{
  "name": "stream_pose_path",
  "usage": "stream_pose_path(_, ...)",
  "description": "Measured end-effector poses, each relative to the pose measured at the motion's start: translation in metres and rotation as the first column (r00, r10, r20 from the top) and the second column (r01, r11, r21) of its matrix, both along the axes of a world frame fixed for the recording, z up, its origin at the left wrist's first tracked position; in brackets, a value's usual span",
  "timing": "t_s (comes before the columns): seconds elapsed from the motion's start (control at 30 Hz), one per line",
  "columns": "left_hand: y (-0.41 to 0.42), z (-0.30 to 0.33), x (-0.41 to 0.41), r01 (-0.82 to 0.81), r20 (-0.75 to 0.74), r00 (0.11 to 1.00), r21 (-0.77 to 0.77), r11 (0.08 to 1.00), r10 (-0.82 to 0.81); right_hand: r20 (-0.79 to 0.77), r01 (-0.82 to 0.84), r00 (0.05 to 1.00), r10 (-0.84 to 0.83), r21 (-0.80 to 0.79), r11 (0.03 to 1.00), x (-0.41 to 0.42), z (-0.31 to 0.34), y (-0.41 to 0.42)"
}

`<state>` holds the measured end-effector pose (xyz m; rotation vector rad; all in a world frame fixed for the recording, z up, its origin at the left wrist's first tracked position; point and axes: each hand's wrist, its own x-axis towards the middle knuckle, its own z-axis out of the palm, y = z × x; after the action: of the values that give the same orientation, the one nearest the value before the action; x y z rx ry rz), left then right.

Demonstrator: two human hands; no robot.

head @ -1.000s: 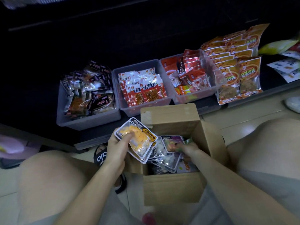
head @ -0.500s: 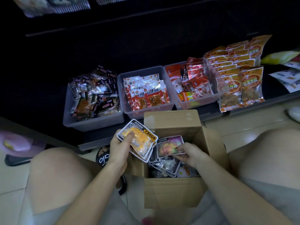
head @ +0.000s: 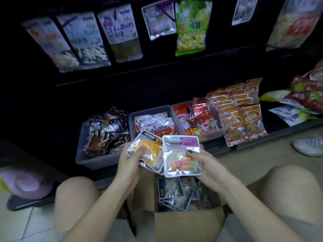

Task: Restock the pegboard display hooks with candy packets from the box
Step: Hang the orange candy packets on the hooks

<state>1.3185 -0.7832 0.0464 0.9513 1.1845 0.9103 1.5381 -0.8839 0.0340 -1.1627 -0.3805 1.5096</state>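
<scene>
1. A cardboard box [head: 183, 226] is seen between the knees, with packets [head: 176, 193] inside.
2. Above it, a yellow candy packet [head: 150, 152] is pinched by the left hand [head: 129, 165] – thumb on its front.
3. A packet of mixed-colour candy [head: 181, 154] is gripped by the right hand [head: 208, 165], its edge overlapping the yellow one.
4. Beyond, grey bins [head: 97, 159] of snacks are lined on a low shelf.
5. Farthest – bags [head: 190, 25] are hung on the dark pegboard [head: 157, 75].

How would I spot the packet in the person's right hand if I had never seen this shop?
Start at the open cardboard box between the person's knees. Just above it two hands each hold up a clear packet; the right hand grips the packet with the purple label. Unlike the yellow-filled packet overlapping its left edge, it holds mixed-colour sweets.
</scene>
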Motion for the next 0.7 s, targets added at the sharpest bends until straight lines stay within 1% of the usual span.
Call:
stream_pose_path(0.13, 0.002, 0.053, 0.029, 0.087, 0.057, 0.994, 0.158, 0.984, -0.097, 0.104, 0.059, 0.992, -0.066, 0.073, 0.996, -0.019, 0.046, 0.021)
stream_pose_path(0.2, 0.005, 0.078, 0.036, 0.106, 0.076, 0.99, 0.193, 0.975, -0.122, 0.135, 0.065, 0.988, -0.078, 0.098, 0.993, -0.019, 0.069, 0.027)
stream_pose_path(0.3, 0.02, 0.109, 0.039, 0.154, 0.08, 0.982, 0.19, 0.97, -0.172, 0.237, 0.065, 0.966, -0.102, 0.159, 0.985, -0.013, 0.103, 0.035)
stream_pose_path(0.43, 0.04, 0.166, 0.039, 0.254, 0.104, 0.957, 0.149, 0.956, -0.271, 0.391, 0.07, 0.904, -0.173, 0.265, 0.962, 0.001, 0.147, 0.05)
stream_pose_path(0.47, 0.044, 0.18, 0.041, 0.292, 0.082, 0.948, 0.15, 0.945, -0.306, 0.422, 0.058, 0.888, -0.182, 0.291, 0.955, 0.005, 0.16, 0.053)
stream_pose_path(0.57, 0.057, 0.218, 0.049, 0.403, -0.162, 0.914, 0.245, 0.882, -0.373, 0.486, 0.023, 0.848, -0.211, 0.364, 0.931, 0.014, 0.198, 0.064)
stream_pose_path(0.6, 0.061, 0.23, 0.051, 0.411, -0.215, 0.907, 0.277, 0.868, -0.361, 0.496, 0.018, 0.84, -0.22, 0.381, 0.924, 0.017, 0.21, 0.069)
stream_pose_path(0.7, 0.071, 0.265, 0.053, 0.382, -0.279, 0.918, 0.424, 0.821, -0.283, 0.506, -0.015, 0.831, -0.23, 0.434, 0.901, 0.023, 0.248, 0.085)
